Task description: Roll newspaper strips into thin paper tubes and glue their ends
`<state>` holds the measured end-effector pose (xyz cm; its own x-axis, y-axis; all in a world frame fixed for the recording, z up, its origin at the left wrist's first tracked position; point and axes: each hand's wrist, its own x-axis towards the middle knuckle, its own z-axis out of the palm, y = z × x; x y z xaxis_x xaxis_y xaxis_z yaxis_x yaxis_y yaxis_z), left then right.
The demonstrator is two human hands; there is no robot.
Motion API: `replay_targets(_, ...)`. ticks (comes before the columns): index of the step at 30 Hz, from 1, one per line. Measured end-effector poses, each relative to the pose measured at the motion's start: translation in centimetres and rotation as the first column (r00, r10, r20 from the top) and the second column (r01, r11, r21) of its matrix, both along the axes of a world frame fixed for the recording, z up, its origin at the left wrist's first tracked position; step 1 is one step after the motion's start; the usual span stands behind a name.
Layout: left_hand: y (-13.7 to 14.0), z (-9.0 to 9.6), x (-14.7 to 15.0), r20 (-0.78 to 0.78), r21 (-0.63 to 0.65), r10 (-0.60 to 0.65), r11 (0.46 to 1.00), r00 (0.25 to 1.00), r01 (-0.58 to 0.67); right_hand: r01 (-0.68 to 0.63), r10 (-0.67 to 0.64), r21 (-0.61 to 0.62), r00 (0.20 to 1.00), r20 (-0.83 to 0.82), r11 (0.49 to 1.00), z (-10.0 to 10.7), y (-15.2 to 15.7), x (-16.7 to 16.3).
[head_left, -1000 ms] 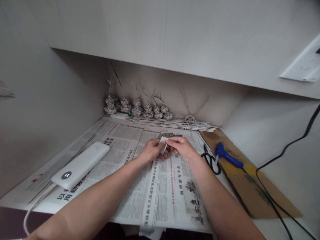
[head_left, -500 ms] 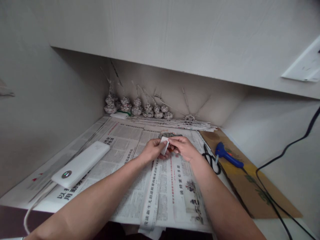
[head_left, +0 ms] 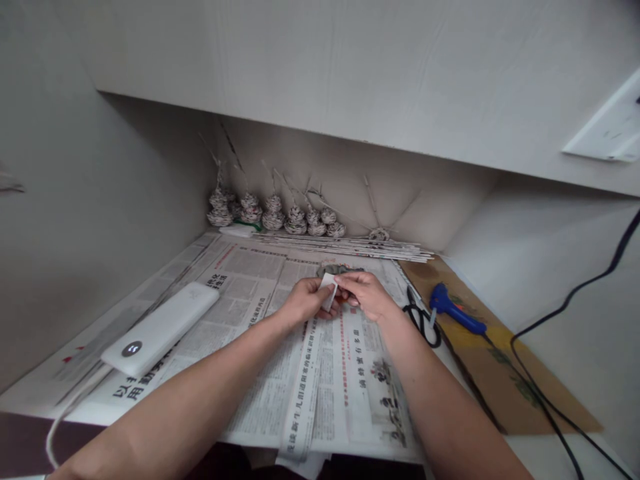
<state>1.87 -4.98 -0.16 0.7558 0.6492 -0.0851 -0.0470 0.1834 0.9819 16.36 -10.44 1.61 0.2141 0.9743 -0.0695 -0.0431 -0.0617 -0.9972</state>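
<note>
Left hand (head_left: 305,303): closed in a pinch on the small white paper piece (head_left: 329,289).
Right hand (head_left: 364,293): fingertips pinched on the same piece, from its right edge.
Paper piece: held just above the newspaper (head_left: 250,293), in front of a small dark coiled object (head_left: 337,270).
Risk: the thin piece may be torn if the two pinches are pulled apart.
Nearby hazard: scissors (head_left: 423,319) and blue glue gun (head_left: 453,310) lie close to the right wrist and could be knocked.

White power bank (head_left: 159,329) left on newspaper (head_left: 250,293); scissors (head_left: 421,319), blue glue gun (head_left: 456,309) right; paper coils (head_left: 277,215) at back.
</note>
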Motion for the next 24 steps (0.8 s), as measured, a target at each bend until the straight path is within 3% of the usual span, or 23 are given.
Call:
replay_targets(11,-0.08,-0.21,-0.02,-0.001,-0.006,-0.022,1.000,1.000,0.022,0.063,-0.063,-0.022,0.998,-0.004,0.998,-0.07,0.16,-0.19)
replay_targets(24,-0.03,-0.29,-0.06,-0.063,0.117,-0.018,0.993,0.998,0.025,0.113,-0.114,-0.034,0.993,-0.018,0.993,-0.60,0.51,-0.59)
